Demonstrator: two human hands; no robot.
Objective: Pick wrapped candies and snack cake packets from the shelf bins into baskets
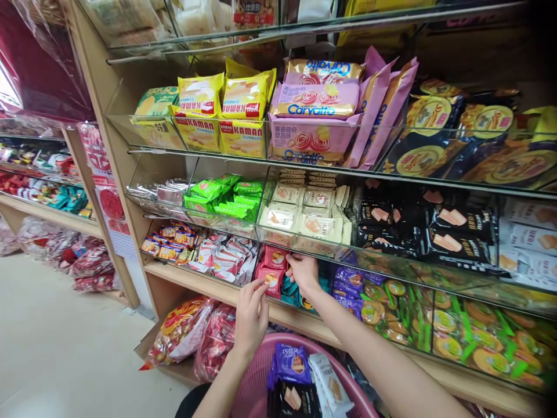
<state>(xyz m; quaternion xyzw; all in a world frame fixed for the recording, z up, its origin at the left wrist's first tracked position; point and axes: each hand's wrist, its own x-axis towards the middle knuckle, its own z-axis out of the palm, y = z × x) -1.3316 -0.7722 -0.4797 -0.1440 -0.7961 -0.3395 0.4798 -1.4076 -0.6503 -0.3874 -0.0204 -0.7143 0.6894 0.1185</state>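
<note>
My right hand point(303, 271) reaches into a bottom shelf compartment, its thumb and fingers pinched at the right edge of the upper red snack packet point(275, 258). Below it lies a second red snack packet point(271, 280). My left hand point(252, 316) is raised in front of the shelf edge, fingers loosely bent and slightly apart. Its fingertips are close to the lower red packet; I cannot tell whether they touch it. Teal packets point(290, 291) lie just right of the red ones, partly hidden by my right hand and forearm.
A pink basket point(255, 374) stands below, holding a purple packet point(290, 364), a black packet point(296, 399) and white packets point(331, 384). Clear dividers and front panels edge the shelves. Pink-and-white packets point(224, 258) lie left, purple packets point(348, 284) right. Bagged goods point(180, 331) sit underneath.
</note>
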